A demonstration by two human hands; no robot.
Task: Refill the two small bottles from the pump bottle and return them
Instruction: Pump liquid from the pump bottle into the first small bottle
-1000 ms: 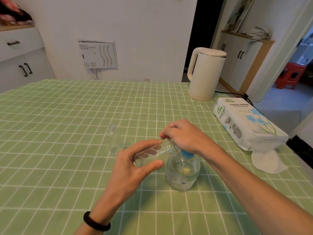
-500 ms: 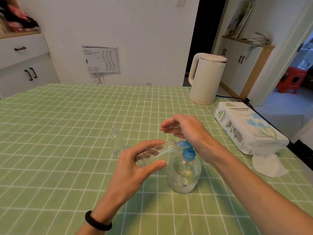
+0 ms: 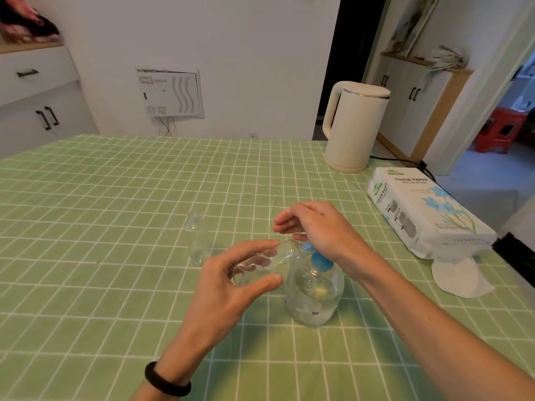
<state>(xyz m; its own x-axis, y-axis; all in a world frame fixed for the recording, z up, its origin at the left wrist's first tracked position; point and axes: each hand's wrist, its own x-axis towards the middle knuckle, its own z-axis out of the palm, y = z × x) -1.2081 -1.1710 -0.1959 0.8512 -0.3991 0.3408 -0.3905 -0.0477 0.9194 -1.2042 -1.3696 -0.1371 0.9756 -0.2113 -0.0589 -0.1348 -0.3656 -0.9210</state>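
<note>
Your left hand (image 3: 231,287) grips a small clear plastic bottle (image 3: 260,261), tilted to the nozzle of the round clear blue-topped pump bottle (image 3: 314,293). Your right hand (image 3: 315,230) rests straight-fingered over the pump. The second small clear bottle (image 3: 197,241) stands at ten o'clock. If the mouth slips off the nozzle, liquid will likely spill.

Domestic kitchen-dining room. A green-checked table (image 3: 115,198) carries an electric kettle (image 3: 354,125) and a pack of tissue paper (image 3: 419,209). White cupboards (image 3: 43,111) with dark handles stand against the walls. A red stool (image 3: 498,130) stands beyond, at right.
</note>
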